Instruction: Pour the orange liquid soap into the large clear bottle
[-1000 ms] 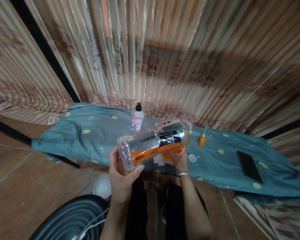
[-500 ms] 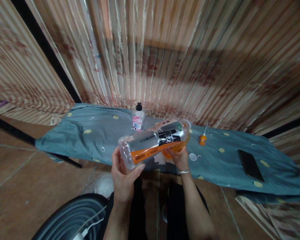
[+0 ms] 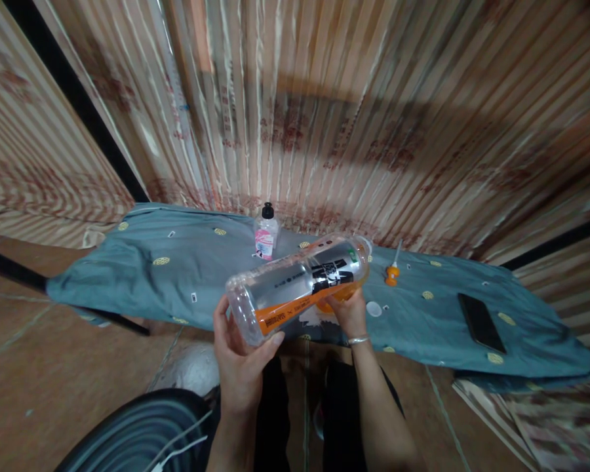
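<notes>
A large clear plastic bottle (image 3: 295, 285) with a silver, black and orange label lies tilted across the middle, its neck up and to the right. My left hand (image 3: 243, 357) is wrapped round its base from below. Under the neck end, my right hand (image 3: 349, 314) is closed on an orange see-through container (image 3: 341, 300), partly hidden by the bottle and fingers. Whether the bottle's mouth touches the container cannot be made out. Right of that hand, on the cloth, lie an orange cap with a white stem (image 3: 393, 274) and a white round disc (image 3: 373, 309).
A small clear bottle with a pink label and black cap (image 3: 265, 239) stands behind the large bottle. A black phone (image 3: 480, 322) lies at the right on the blue-green cloth (image 3: 128, 275). Pleated curtains hang behind. A dark ribbed round object (image 3: 142, 432) is at lower left.
The view has shifted slightly, so the things on the cloth appear a little further left. The large bottle's base end sits slightly lower and nearer. Both hands keep their hold.
</notes>
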`<state>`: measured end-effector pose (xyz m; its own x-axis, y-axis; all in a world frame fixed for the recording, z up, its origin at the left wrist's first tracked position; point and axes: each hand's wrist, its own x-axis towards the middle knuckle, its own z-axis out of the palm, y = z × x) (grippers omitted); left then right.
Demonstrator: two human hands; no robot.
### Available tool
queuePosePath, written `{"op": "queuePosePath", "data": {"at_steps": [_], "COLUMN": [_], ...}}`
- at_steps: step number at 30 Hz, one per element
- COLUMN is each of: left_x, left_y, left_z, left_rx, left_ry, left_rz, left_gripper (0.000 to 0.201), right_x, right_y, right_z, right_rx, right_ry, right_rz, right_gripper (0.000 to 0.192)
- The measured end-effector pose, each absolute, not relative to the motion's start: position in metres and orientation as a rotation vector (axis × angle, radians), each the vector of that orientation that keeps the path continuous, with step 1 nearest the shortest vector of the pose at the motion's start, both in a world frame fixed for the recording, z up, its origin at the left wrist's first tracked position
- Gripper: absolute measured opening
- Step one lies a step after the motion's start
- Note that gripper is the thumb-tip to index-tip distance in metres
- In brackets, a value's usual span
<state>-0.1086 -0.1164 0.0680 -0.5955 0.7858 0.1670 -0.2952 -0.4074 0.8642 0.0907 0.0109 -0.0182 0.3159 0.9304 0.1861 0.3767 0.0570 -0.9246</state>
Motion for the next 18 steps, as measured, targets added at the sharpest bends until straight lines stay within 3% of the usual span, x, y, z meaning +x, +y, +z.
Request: {"op": "queuePosePath", "data": {"at_steps": [18], "left_x": [-0.104], "left_y": [-0.123], "left_z": [0.061], "left_rx": [0.709], "left_ry": [1.15], "left_rz": [2.033], "left_gripper": [0.087], "right_x": [0.09], "right_y": [0.009], "right_z": [-0.015], "right_rx": [-1.567], "right_ry": [-1.216], "right_rz": [0.621], "right_gripper": [0.065]}}
